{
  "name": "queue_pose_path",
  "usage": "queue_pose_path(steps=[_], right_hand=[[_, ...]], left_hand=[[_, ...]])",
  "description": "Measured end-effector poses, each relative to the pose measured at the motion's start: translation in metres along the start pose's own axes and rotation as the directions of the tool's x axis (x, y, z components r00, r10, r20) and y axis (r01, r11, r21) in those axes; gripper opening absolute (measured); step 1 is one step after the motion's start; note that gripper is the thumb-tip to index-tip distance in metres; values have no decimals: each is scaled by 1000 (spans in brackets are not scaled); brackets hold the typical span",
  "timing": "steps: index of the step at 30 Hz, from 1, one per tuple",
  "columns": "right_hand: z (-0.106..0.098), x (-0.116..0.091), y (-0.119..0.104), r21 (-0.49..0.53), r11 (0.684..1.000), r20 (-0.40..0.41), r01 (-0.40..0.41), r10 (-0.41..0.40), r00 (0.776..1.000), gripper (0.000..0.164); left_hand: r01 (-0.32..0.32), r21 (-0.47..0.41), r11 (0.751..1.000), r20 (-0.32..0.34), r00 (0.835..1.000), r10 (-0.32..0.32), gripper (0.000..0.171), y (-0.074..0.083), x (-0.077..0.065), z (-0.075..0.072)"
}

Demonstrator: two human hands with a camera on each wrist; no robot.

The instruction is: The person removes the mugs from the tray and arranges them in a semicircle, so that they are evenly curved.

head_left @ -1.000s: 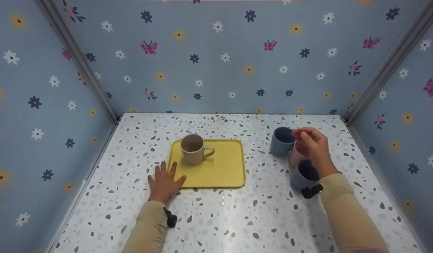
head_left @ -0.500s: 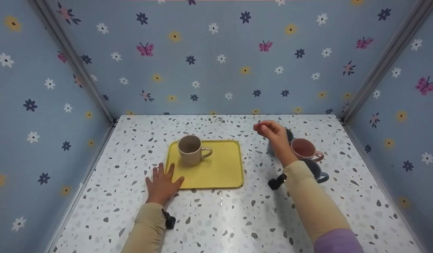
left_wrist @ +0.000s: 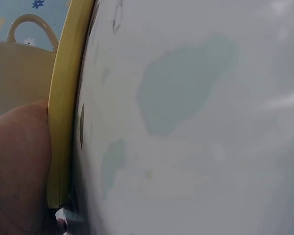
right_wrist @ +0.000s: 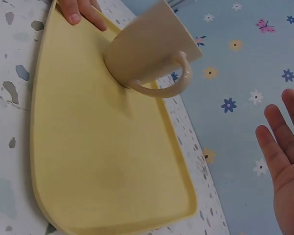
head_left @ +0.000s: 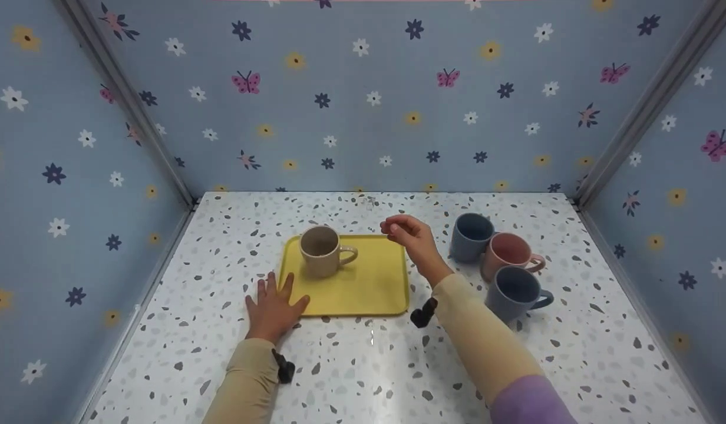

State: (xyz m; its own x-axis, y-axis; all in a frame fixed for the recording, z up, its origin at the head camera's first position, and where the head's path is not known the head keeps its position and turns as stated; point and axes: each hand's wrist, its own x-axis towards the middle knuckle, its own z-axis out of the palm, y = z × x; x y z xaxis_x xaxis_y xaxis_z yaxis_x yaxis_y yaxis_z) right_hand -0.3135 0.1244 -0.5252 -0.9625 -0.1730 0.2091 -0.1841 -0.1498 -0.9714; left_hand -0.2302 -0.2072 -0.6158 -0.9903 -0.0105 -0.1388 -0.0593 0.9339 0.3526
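Note:
A beige mug stands upright on the left half of a yellow tray, its handle pointing right. My left hand lies with spread fingers at the tray's front-left corner, thumb and fingertips touching its edge. In the left wrist view that hand presses by the tray's rim. My right hand hovers over the tray's back-right corner, holding nothing. The right wrist view shows its fingers loosely extended, apart from the mug.
At the right, a blue mug, a pink mug and a dark grey-blue mug stand close together on the speckled table. Flowered blue panels enclose the table at the back and sides.
My right hand has moved left from above the group of mugs to the tray's right side, uncovering the pink and blue mugs. My left hand and the beige mug have stayed in place.

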Motion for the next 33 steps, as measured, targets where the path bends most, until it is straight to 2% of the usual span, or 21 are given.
queue_pose_path(steps=[6,13,18,25,30,33], right_hand=[[20,3,17,-26,998,2,-63,63,998,26],[37,10,35,-133,977,-3,-167,168,986,30],[48,9,47,-217,956,-2,-198,202,979,32],[58,4,59,-244,939,4,-242,250,968,34],[68,3,64,-275,933,40,-232,252,967,33],[73,3,65,-311,917,42,-251,277,960,32]], left_hand=[[7,-16,1000,17,1000,-7,81,-1,-1,0],[3,0,1000,2,1000,-3,80,-1,-1,-2],[-4,6,1000,5,1000,4,80,-1,0,-1],[-7,9,1000,5,1000,7,80,1,2,2],[-2,1,1000,-6,1000,2,80,2,-2,-1],[-1,-1,1000,-6,1000,1,79,1,-3,-3]])
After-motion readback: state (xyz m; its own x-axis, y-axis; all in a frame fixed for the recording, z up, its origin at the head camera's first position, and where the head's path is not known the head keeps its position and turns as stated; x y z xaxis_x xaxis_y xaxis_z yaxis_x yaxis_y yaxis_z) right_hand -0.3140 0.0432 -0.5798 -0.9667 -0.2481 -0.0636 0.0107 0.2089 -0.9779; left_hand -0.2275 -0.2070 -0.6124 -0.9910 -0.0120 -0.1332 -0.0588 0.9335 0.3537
